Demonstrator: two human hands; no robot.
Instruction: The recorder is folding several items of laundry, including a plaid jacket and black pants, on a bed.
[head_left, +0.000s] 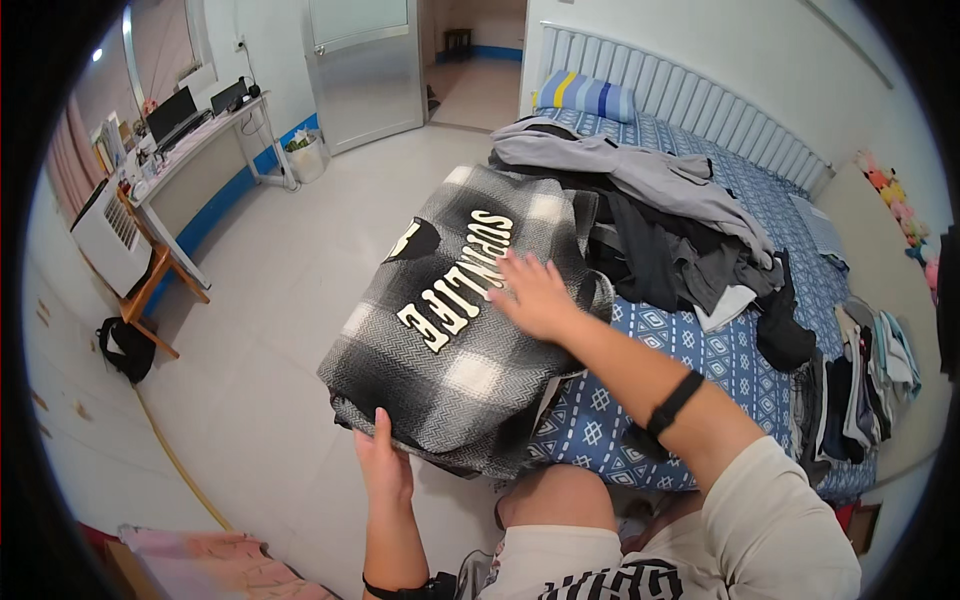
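A black, grey and white plaid garment (457, 375) with large lettering lies folded, partly over the bed's edge, its lower left end in my left hand (386, 457). The thumb of that hand is on top and the fingers are under the cloth. My right hand (532, 296) rests flat on the lettering with its fingers spread. Just beyond the garment, on the bed, is a heap of loose clothes, with a light grey garment (637, 169) on top and dark grey ones (649, 251) below.
The bed's blue patterned sheet (720, 337) shows around the clothes. Folded clothes (847, 397) stand in a row at the right. A striped pillow (585, 96) lies by the headboard. Across the floor are a wooden chair (154, 281), a black bag (131, 352), a desk (202, 139) and a waste bin (306, 157).
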